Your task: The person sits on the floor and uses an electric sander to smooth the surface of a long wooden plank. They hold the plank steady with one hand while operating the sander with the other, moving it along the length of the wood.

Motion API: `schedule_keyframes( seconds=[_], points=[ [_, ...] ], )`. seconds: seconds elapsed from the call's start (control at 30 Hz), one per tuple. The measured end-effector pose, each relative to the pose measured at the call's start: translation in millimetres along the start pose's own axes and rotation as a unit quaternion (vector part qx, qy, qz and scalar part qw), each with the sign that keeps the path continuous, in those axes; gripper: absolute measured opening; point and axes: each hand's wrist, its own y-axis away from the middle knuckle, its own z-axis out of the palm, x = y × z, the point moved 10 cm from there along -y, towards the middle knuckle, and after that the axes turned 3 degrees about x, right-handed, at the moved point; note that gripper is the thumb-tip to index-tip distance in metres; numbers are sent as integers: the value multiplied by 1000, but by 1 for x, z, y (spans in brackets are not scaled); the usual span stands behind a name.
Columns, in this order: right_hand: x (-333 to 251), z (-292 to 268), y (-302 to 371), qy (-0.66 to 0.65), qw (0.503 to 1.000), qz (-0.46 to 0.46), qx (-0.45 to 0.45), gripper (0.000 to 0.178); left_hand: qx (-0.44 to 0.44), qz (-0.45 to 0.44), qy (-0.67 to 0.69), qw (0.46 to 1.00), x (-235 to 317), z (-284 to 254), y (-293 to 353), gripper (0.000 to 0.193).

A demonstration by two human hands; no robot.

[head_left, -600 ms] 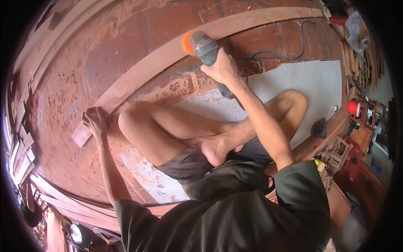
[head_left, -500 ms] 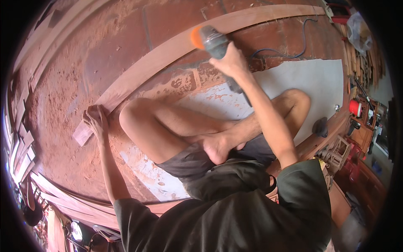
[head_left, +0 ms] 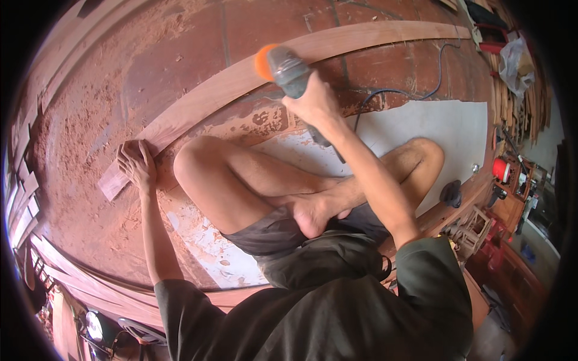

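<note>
A long wooden plank (head_left: 211, 96) lies across the floor in front of me, running from the near left to the far right. My left hand (head_left: 137, 163) holds it down close to its left end, fingers bent over the wood. In my right hand (head_left: 314, 102) is an angle grinder (head_left: 290, 70), gripped around its grey body. Its round orange disc (head_left: 265, 62) is over the middle stretch of the plank; whether the disc touches the wood, I cannot tell. A dark cord (head_left: 385, 91) trails from the tool side toward the far right.
Sawdust (head_left: 78, 120) coats the tiled floor. Under my crossed legs (head_left: 241, 174) lies a white sheet (head_left: 445, 132). Stacked wooden strips (head_left: 24, 198) line the left edge. On the right stand a red spool (head_left: 501, 169), a plastic bag (head_left: 516, 66) and more timber.
My right hand has carried the grinder leftward along the plank. The left hand stays on the plank's left end. The whole view has shifted slightly.
</note>
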Motion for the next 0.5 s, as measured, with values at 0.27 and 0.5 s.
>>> schedule_keyframes(
  seconds=[0.27,0.5],
  points=[
    [77,-70,-87,-18,990,100,99,57,5,-9,10,1000,17,-4,-5,48],
    [-28,5,-29,7,1000,-26,1,73,13,0,-1,1000,9,-3,-3,49]
  ],
)
